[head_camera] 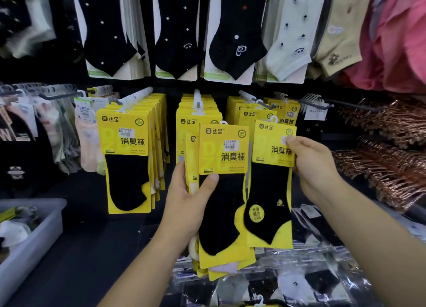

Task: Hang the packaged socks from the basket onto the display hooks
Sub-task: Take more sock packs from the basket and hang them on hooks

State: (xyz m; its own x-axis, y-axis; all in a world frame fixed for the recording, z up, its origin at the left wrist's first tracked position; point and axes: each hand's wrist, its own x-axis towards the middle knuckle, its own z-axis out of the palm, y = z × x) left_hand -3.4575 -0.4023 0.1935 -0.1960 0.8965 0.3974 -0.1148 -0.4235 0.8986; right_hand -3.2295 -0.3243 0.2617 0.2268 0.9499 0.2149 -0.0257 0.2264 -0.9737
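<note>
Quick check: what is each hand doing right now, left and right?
Left hand: grips a stack of yellow sock packs.
Right hand: pinches a single sock pack by its top corner.

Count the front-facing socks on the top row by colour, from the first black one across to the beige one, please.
Black: 3 (left black sock, middle black sock, right black sock)
Pale green: 1 (pale green sock)
Beige: 1 (beige sock)
Total: 5
</note>
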